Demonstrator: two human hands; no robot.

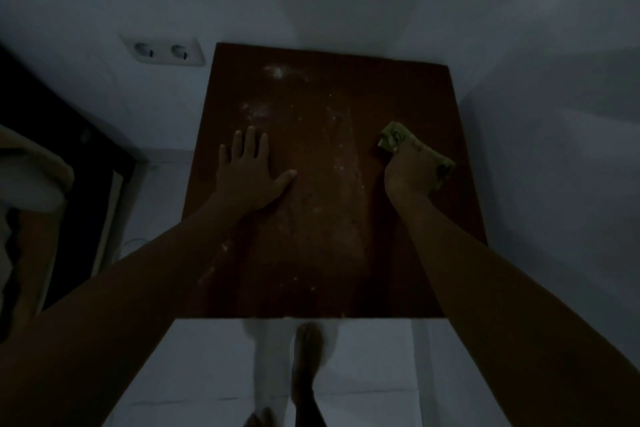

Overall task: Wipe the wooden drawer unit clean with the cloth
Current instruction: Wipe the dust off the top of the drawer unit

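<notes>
The dark brown wooden drawer unit (322, 87) stands in a corner of white walls; I look down on its top, which carries pale dust streaks and specks through the middle. My left hand (247, 172) lies flat on the top's left half, fingers spread, holding nothing. My right hand (407, 173) presses a yellowish-green cloth (394, 137) against the top near its right edge; the cloth sticks out beyond the fingers and past the knuckles. The drawer fronts are hidden below the top.
A double wall socket (162, 51) sits on the wall left of the unit. A dark door frame (69, 156) and pale bedding (31, 177) are at the left. My foot (306, 357) stands on the white tiled floor (374, 374) before the unit. The room is dim.
</notes>
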